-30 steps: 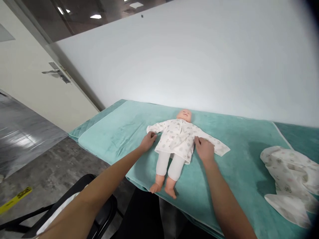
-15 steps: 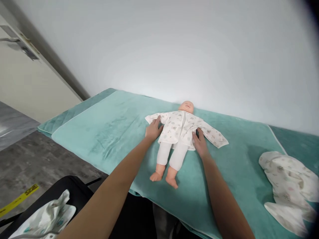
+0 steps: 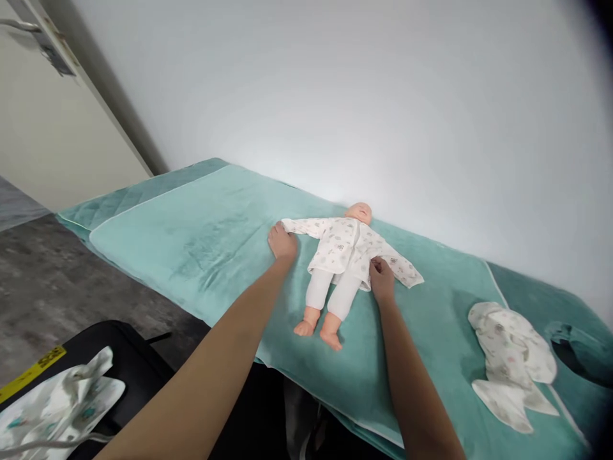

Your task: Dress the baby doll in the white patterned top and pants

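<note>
A bed point(image 3: 167, 236) stands with its far edge along a wall point(image 3: 335, 96); a door point(image 3: 57, 128) is beyond the bed's left end. On it, midway, a doll point(image 3: 343, 295) lies in a shirt point(image 3: 334, 246), head by the far edge, feet toward the near edge, one sleeve point(image 3: 306, 226) stretched left, the other right. A garment point(image 3: 507, 348) lies toward the right end. Before the near edge, left, a chair point(image 3: 138, 361) bears a cloth point(image 3: 62, 399).

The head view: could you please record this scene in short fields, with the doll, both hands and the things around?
Doll: on its back on the green cover, feet bare
Shirt: white, printed, worn by doll, sleeves spread
Left hand: at one cuff; grip unclear
Right hand: at the shirt's side; grip unclear
Crumpled garment: on cover, right side
Chair: black, printed cloth on it
</note>
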Tool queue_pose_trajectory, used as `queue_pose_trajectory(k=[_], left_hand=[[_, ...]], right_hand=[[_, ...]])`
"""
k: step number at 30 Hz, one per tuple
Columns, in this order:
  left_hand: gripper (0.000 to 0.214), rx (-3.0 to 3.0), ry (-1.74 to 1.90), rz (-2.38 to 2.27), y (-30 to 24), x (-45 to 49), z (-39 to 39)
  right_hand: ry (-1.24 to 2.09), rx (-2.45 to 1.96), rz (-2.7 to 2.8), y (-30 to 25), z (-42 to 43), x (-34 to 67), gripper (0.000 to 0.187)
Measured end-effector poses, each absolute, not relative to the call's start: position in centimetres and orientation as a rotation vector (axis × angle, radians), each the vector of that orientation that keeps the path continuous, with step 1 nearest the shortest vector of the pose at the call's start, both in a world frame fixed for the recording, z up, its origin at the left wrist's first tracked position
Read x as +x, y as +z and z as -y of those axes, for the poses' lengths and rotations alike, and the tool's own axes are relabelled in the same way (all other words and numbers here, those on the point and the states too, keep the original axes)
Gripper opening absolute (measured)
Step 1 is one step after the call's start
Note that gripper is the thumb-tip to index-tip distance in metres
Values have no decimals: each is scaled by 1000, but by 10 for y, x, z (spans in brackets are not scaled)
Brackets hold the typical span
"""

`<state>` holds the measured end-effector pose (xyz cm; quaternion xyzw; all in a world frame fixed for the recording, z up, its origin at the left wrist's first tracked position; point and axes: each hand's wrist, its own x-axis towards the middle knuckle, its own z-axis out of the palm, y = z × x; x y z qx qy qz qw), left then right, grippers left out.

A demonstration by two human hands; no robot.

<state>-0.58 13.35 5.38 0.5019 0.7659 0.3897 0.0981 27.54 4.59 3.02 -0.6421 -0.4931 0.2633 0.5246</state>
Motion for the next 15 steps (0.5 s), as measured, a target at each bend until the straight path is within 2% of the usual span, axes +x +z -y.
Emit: queue_pose_trajectory(k=[4,15], left_hand=[[43,1515,1111,-2140,58,-19,-137],[55,1826,1096,-2177,29,-57,-159]], right_hand=[[673,-1532,1190,24,-27,278,50],[627,-1572,1213,16,-28,285,43]])
